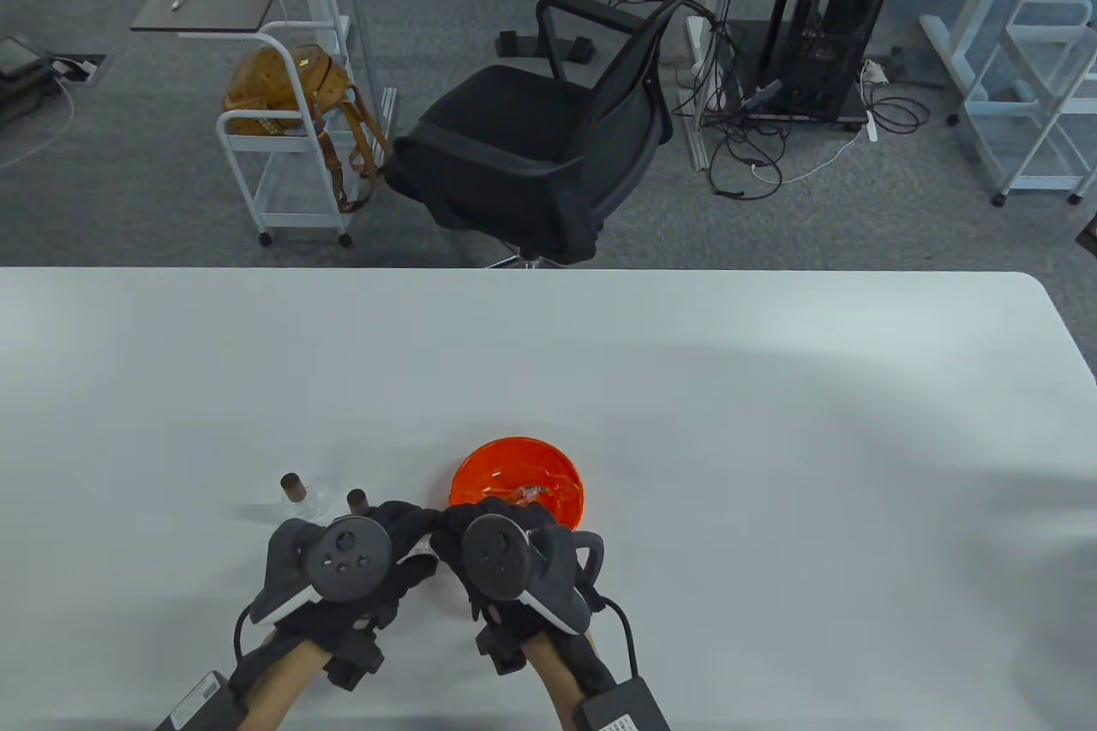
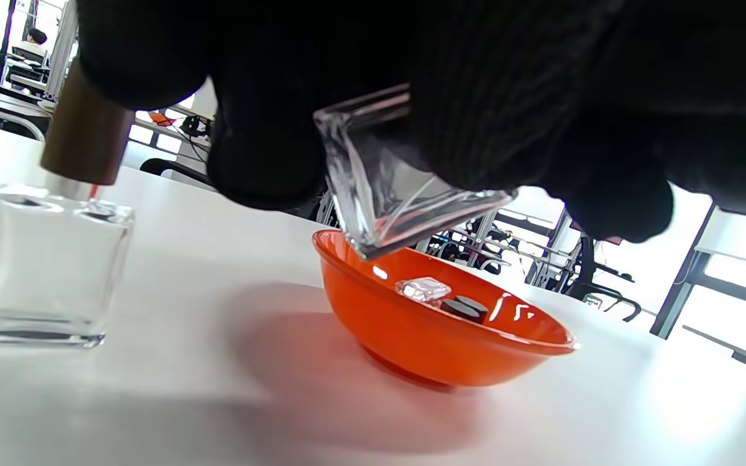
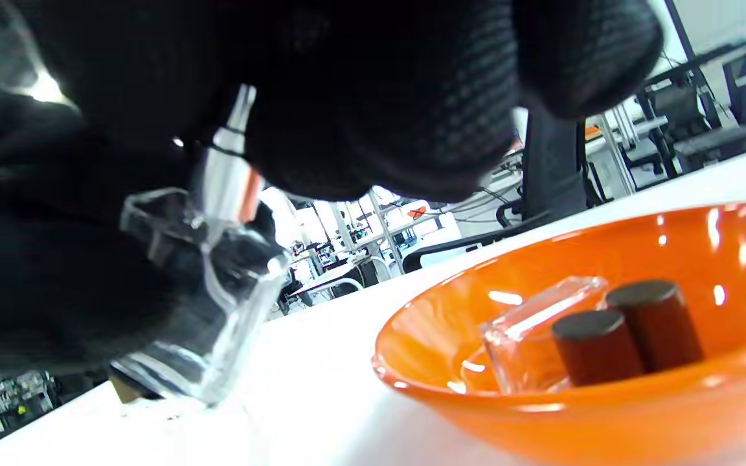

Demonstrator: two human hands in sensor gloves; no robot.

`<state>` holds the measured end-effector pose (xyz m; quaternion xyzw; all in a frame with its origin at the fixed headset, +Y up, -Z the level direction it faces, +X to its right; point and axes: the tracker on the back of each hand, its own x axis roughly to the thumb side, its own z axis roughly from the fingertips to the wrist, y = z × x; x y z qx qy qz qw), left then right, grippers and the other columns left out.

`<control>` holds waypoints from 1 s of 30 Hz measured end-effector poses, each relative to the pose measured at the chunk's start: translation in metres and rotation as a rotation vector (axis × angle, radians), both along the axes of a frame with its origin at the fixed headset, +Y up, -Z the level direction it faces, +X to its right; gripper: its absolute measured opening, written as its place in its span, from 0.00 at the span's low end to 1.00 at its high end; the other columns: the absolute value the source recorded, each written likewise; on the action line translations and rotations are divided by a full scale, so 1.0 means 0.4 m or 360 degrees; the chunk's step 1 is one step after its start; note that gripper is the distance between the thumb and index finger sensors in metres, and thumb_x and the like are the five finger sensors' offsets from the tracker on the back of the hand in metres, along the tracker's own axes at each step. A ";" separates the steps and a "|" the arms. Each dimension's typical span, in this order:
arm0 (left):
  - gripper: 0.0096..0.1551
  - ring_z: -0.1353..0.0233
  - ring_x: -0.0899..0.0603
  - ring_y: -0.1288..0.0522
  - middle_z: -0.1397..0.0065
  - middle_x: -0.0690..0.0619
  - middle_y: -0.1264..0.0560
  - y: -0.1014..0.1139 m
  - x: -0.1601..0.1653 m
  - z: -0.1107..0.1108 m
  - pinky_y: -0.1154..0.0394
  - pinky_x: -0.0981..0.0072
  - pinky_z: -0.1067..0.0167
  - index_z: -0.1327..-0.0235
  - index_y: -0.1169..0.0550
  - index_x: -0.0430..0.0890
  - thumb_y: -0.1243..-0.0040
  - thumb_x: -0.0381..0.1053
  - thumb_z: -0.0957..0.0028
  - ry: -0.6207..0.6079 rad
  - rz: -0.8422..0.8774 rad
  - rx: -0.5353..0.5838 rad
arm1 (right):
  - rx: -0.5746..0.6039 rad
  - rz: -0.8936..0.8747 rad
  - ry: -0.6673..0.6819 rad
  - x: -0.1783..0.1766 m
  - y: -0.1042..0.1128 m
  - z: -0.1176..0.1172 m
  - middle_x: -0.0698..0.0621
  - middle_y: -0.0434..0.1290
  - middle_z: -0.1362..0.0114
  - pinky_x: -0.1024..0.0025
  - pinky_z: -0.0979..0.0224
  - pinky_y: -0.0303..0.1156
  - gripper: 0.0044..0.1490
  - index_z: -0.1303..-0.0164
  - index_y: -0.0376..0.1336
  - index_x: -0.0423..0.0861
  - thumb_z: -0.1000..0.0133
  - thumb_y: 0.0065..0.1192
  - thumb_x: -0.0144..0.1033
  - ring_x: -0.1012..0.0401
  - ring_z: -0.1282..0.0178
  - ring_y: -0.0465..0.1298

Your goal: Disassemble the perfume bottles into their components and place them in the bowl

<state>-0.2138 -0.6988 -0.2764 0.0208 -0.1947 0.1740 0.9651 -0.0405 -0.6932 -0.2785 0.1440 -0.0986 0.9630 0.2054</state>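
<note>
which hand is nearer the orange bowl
Right. The right hand overlaps the bowl at its near rim in the table view; the left hand sits further to the bowl's left, gripping a glass bottle.

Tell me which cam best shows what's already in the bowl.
Right wrist view. It looks into the orange bowl close up: two brown caps beside a clear glass bottle. Left wrist view shows the same pieces smaller, over the rim. In the table view the right hand covers part of the bowl; only glints show.
</note>
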 end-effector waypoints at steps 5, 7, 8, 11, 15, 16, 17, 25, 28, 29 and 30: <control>0.30 0.44 0.40 0.13 0.35 0.44 0.16 0.004 -0.012 -0.003 0.24 0.41 0.41 0.38 0.16 0.47 0.27 0.52 0.56 0.0014 0.0064 -0.0011 | -0.0051 -0.0084 0.0015 0.003 -0.001 0.003 0.56 0.82 0.44 0.51 0.40 0.79 0.28 0.46 0.71 0.57 0.57 0.68 0.50 0.66 0.60 0.86; 0.30 0.43 0.40 0.13 0.35 0.44 0.17 0.002 -0.012 -0.001 0.24 0.41 0.41 0.38 0.16 0.48 0.27 0.52 0.57 0.0000 0.0038 -0.0007 | 0.0002 -0.0052 0.0002 0.001 0.000 0.004 0.57 0.85 0.52 0.52 0.43 0.80 0.28 0.50 0.73 0.57 0.57 0.63 0.56 0.67 0.66 0.86; 0.30 0.44 0.40 0.13 0.35 0.44 0.16 0.001 -0.010 0.000 0.24 0.41 0.41 0.38 0.16 0.48 0.27 0.53 0.57 -0.0015 0.0025 0.0001 | 0.0001 -0.0057 -0.0001 -0.001 -0.001 0.005 0.57 0.85 0.53 0.53 0.43 0.80 0.26 0.51 0.74 0.57 0.57 0.65 0.53 0.67 0.66 0.86; 0.30 0.44 0.40 0.13 0.35 0.44 0.16 0.001 -0.010 0.002 0.24 0.41 0.41 0.38 0.16 0.47 0.27 0.52 0.56 0.0013 0.0031 0.0009 | -0.0048 -0.0033 0.0051 -0.005 -0.005 0.008 0.56 0.79 0.40 0.52 0.39 0.78 0.30 0.43 0.68 0.57 0.57 0.70 0.47 0.67 0.58 0.84; 0.30 0.44 0.40 0.13 0.35 0.44 0.17 -0.001 -0.018 -0.002 0.24 0.41 0.41 0.38 0.16 0.48 0.27 0.52 0.56 0.0009 0.0058 -0.0002 | 0.0012 -0.0003 0.0027 -0.007 -0.005 0.009 0.56 0.82 0.45 0.52 0.40 0.79 0.27 0.46 0.71 0.59 0.56 0.67 0.51 0.67 0.60 0.86; 0.30 0.44 0.40 0.13 0.35 0.44 0.17 -0.002 -0.016 0.000 0.24 0.41 0.41 0.38 0.15 0.48 0.26 0.52 0.57 -0.0001 0.0042 -0.0008 | 0.0038 0.0004 0.0028 -0.006 -0.004 0.009 0.57 0.83 0.49 0.53 0.41 0.80 0.27 0.49 0.73 0.59 0.57 0.64 0.55 0.67 0.64 0.86; 0.30 0.43 0.40 0.13 0.35 0.44 0.17 -0.003 -0.015 0.001 0.24 0.41 0.41 0.38 0.15 0.48 0.26 0.52 0.57 -0.0010 0.0031 -0.0011 | 0.0030 -0.0014 0.0025 -0.006 -0.005 0.009 0.57 0.84 0.51 0.53 0.42 0.80 0.26 0.50 0.74 0.59 0.57 0.64 0.54 0.67 0.66 0.86; 0.30 0.44 0.40 0.13 0.35 0.43 0.17 -0.007 -0.019 -0.006 0.24 0.41 0.41 0.38 0.15 0.48 0.26 0.52 0.57 -0.0009 0.0057 -0.0016 | 0.0008 -0.0037 0.0021 -0.002 -0.007 0.005 0.57 0.83 0.49 0.53 0.40 0.79 0.26 0.49 0.73 0.59 0.56 0.64 0.53 0.67 0.63 0.86; 0.30 0.44 0.40 0.13 0.35 0.44 0.17 -0.006 -0.014 0.001 0.24 0.41 0.41 0.38 0.15 0.48 0.27 0.53 0.57 -0.0023 0.0035 0.0000 | -0.0010 0.0002 0.0058 -0.004 -0.009 0.007 0.57 0.82 0.48 0.52 0.40 0.79 0.26 0.48 0.72 0.60 0.57 0.68 0.50 0.68 0.63 0.85; 0.30 0.44 0.40 0.13 0.36 0.43 0.16 -0.005 -0.014 0.001 0.24 0.41 0.41 0.38 0.15 0.47 0.27 0.52 0.56 -0.0019 0.0040 0.0012 | -0.0012 0.0000 0.0060 -0.004 -0.009 0.007 0.57 0.81 0.44 0.52 0.39 0.78 0.28 0.45 0.70 0.59 0.57 0.69 0.48 0.67 0.60 0.85; 0.30 0.44 0.40 0.13 0.35 0.43 0.17 -0.004 -0.015 0.000 0.24 0.41 0.41 0.38 0.16 0.47 0.27 0.52 0.56 -0.0006 0.0036 0.0024 | -0.0021 -0.0012 0.0057 -0.005 -0.008 0.008 0.56 0.79 0.40 0.52 0.39 0.78 0.30 0.43 0.68 0.57 0.57 0.70 0.46 0.67 0.58 0.84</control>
